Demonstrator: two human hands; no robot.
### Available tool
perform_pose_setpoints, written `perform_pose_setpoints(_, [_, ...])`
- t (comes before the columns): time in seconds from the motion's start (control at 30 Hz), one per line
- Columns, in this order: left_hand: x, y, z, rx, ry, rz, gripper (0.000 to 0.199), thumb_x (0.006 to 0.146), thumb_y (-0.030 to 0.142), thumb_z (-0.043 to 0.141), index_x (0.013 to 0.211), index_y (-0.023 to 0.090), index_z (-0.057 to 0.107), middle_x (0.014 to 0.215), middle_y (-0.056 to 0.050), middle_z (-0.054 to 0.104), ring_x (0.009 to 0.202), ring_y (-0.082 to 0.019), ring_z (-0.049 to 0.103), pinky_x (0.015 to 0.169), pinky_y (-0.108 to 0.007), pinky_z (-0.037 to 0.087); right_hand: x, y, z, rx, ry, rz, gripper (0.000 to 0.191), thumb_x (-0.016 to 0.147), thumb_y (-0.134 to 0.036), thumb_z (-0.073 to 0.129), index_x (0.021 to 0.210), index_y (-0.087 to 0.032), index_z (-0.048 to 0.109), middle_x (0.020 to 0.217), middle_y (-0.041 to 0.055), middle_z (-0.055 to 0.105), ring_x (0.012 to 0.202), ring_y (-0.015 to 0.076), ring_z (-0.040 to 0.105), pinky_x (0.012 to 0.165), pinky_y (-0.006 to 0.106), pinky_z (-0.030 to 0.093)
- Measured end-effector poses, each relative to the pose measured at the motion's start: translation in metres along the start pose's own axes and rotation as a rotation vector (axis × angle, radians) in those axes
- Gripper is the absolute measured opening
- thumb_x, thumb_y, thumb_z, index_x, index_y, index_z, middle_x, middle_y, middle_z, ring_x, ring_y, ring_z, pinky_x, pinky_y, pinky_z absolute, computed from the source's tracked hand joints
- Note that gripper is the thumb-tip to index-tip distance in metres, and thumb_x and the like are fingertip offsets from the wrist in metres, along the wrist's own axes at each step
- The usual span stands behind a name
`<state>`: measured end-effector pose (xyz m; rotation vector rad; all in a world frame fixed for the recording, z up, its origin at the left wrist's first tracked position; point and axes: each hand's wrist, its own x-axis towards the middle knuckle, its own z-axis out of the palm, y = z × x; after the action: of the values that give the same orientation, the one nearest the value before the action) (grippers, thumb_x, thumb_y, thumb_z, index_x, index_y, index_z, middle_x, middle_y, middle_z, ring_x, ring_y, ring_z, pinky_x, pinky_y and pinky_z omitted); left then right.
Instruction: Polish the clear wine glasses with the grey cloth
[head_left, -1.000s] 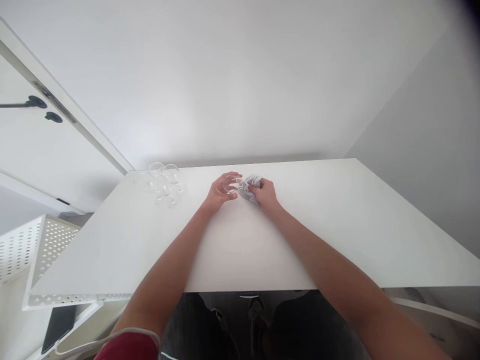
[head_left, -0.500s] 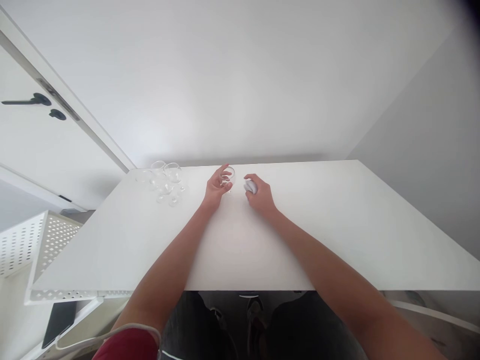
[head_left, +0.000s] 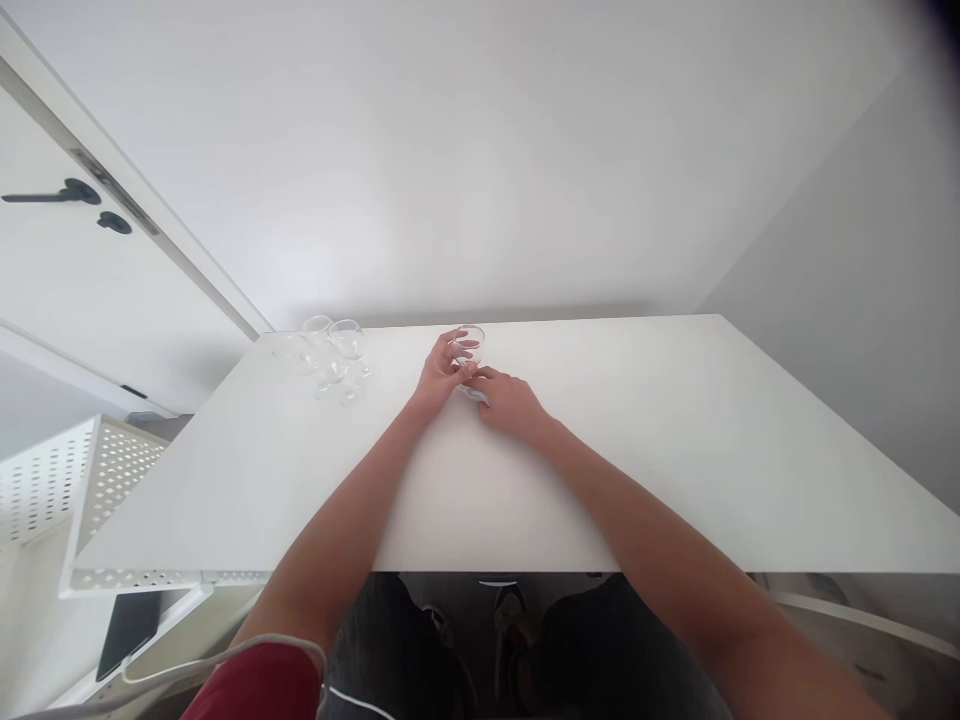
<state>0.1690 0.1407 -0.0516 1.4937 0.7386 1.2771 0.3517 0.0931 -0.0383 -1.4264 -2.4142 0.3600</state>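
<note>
A clear stemmed glass (head_left: 469,345) stands upright over the white table, its rim facing up. My left hand (head_left: 442,375) is closed around the bowl from the left, with fingers visible through it. Against the lower part of the glass, my right hand (head_left: 514,402) has its fingers curled by the stem and foot. The small pale cloth seen in that hand earlier is mostly hidden behind the fingers now. To the left, several more clear stemmed glasses (head_left: 346,342) stand grouped near the table's back edge.
The white table (head_left: 675,450) runs along a plain wall (head_left: 480,160). At the left are a door with a black handle (head_left: 75,192) and a white perforated basket (head_left: 112,470). A white cable (head_left: 217,660) lies over my left arm.
My right hand has moved left, bringing the pale cloth to the lower part of the glass. My left hand has shifted slightly right with the glass.
</note>
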Motion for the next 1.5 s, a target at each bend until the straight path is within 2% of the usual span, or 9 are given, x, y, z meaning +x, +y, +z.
perform_pose_setpoints(0.2, [-0.001, 0.001, 0.002, 0.011, -0.021, -0.035, 0.073, 0.084, 0.041, 0.086, 0.147, 0.032, 0.051, 0.144, -0.013, 0.063, 0.122, -0.025, 0.060, 0.097, -0.038, 0.051, 0.000, -0.006, 0.001, -0.079, -0.020, 0.063, 0.053, 0.086, -0.014, 0.055, 0.135, -0.029, 0.070, 0.149, 0.0065, 0.061, 0.095, 0.0246, 0.072, 0.074, 0.035, 0.052])
perform_pose_setpoints(0.33, [-0.001, -0.003, 0.001, -0.043, 0.023, -0.046, 0.078, 0.082, 0.040, 0.088, 0.149, 0.036, 0.048, 0.151, -0.012, 0.057, 0.125, -0.025, 0.060, 0.097, -0.038, 0.051, 0.000, -0.002, -0.001, -0.106, -0.010, 0.219, 0.052, 0.086, -0.016, 0.056, 0.136, -0.026, 0.067, 0.153, 0.0111, 0.056, 0.096, 0.0264, 0.072, 0.076, 0.037, 0.053])
perform_pose_setpoints(0.5, [0.001, -0.007, -0.002, 0.001, 0.153, -0.108, 0.054, 0.088, 0.048, 0.079, 0.135, 0.032, 0.058, 0.134, -0.010, 0.063, 0.107, -0.021, 0.062, 0.085, -0.033, 0.050, 0.003, 0.017, -0.009, -0.116, 0.006, 0.528, 0.043, 0.088, -0.019, 0.055, 0.130, -0.017, 0.065, 0.149, 0.0199, 0.052, 0.092, 0.0284, 0.072, 0.076, 0.040, 0.054])
perform_pose_setpoints(0.77, [0.004, -0.005, -0.006, -0.157, 0.285, -0.189, 0.031, 0.092, 0.052, 0.074, 0.111, 0.029, 0.068, 0.099, -0.004, 0.060, 0.092, -0.017, 0.057, 0.073, -0.027, 0.044, -0.002, 0.052, -0.026, -0.049, 0.080, 0.799, 0.042, 0.089, -0.024, 0.056, 0.129, -0.011, 0.062, 0.140, 0.0220, 0.051, 0.107, 0.0333, 0.070, 0.087, 0.043, 0.054])
perform_pose_setpoints(0.9, [0.008, 0.000, -0.014, -0.412, 0.413, -0.213, 0.044, 0.090, 0.070, 0.069, 0.097, 0.026, 0.064, 0.085, -0.002, 0.057, 0.078, -0.016, 0.055, 0.069, -0.028, 0.044, -0.008, 0.066, -0.032, -0.037, 0.121, 0.901, 0.039, 0.089, -0.027, 0.057, 0.126, -0.012, 0.062, 0.135, 0.0206, 0.052, 0.108, 0.0318, 0.069, 0.088, 0.042, 0.054])
perform_pose_setpoints(1.0, [0.009, 0.006, -0.018, -0.523, 0.465, -0.173, 0.066, 0.084, 0.091, 0.050, 0.100, 0.028, 0.061, 0.082, -0.003, 0.056, 0.074, -0.017, 0.055, 0.068, -0.031, 0.044, -0.010, 0.072, -0.036, -0.019, 0.126, 0.945, 0.041, 0.089, -0.027, 0.058, 0.127, -0.012, 0.061, 0.134, 0.0203, 0.052, 0.110, 0.0321, 0.068, 0.088, 0.041, 0.054])
perform_pose_setpoints(1.07, [0.009, 0.008, -0.018, -0.556, 0.465, -0.131, 0.074, 0.081, 0.097, 0.043, 0.104, 0.029, 0.060, 0.083, -0.003, 0.056, 0.073, -0.018, 0.054, 0.068, -0.032, 0.044, -0.010, 0.073, -0.037, -0.011, 0.127, 0.954, 0.042, 0.089, -0.026, 0.057, 0.129, -0.012, 0.059, 0.135, 0.0208, 0.051, 0.111, 0.0328, 0.068, 0.089, 0.042, 0.054])
perform_pose_setpoints(1.4, [-0.001, 0.009, -0.033, -0.671, 0.580, -0.017, 0.069, 0.082, 0.093, 0.051, 0.110, 0.029, 0.052, 0.078, 0.001, 0.048, 0.068, -0.015, 0.048, 0.067, -0.029, 0.043, -0.011, 0.050, -0.028, -0.038, 0.183, 0.915, 0.051, 0.090, -0.022, 0.053, 0.141, -0.018, 0.050, 0.138, 0.0219, 0.044, 0.091, 0.0293, 0.072, 0.076, 0.041, 0.053])
perform_pose_setpoints(1.5, [-0.009, 0.012, -0.030, -0.640, 0.615, -0.054, 0.062, 0.085, 0.086, 0.058, 0.104, 0.027, 0.051, 0.072, 0.004, 0.042, 0.061, -0.012, 0.043, 0.061, -0.027, 0.040, -0.010, 0.046, -0.023, -0.051, 0.199, 0.888, 0.051, 0.092, -0.023, 0.052, 0.143, -0.018, 0.048, 0.134, 0.0213, 0.047, 0.090, 0.0294, 0.072, 0.076, 0.041, 0.053])
